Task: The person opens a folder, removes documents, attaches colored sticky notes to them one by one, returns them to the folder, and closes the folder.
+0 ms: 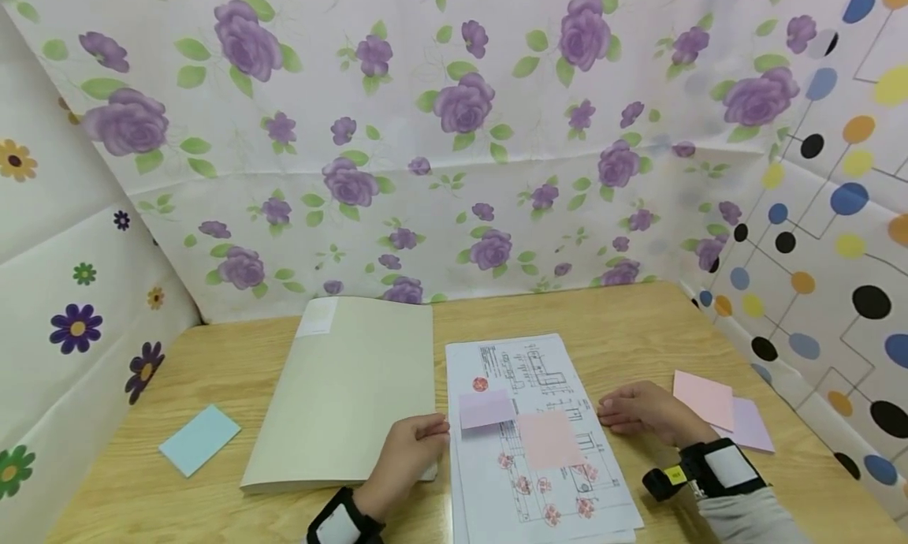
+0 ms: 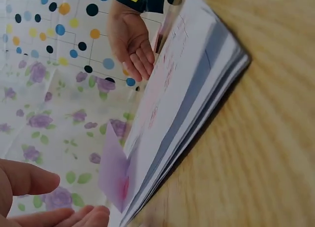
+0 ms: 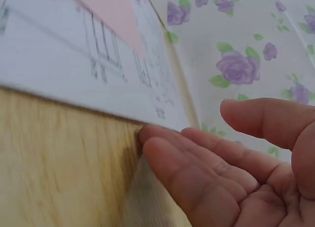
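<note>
A stack of printed drawing sheets [image 1: 511, 493] with red stamps lies between the two hands. On its top sheet are a purple sticky note [image 1: 486, 409], one edge lifted, and a pink sticky note [image 1: 549, 440]. My left hand [image 1: 409, 453] is at the stack's left edge, fingers extended and holding nothing. Whether it touches the paper I cannot tell. Along the opposite edge, my right hand [image 1: 649, 411] has its palm turned inward, the fingers relaxed. In the right wrist view, its fingertips [image 3: 160, 148] are close against the paper's edge, with thumb apart.
A cream folder [image 1: 355, 394] with a white label lies left of the stack. Farther left is a blue sticky note pad [image 1: 200, 440]. Pink [image 1: 702, 398] and purple pads [image 1: 752, 426] overlap at the right. Patterned cloths [image 1: 426, 134] hang around the wooden table [image 1: 610, 315].
</note>
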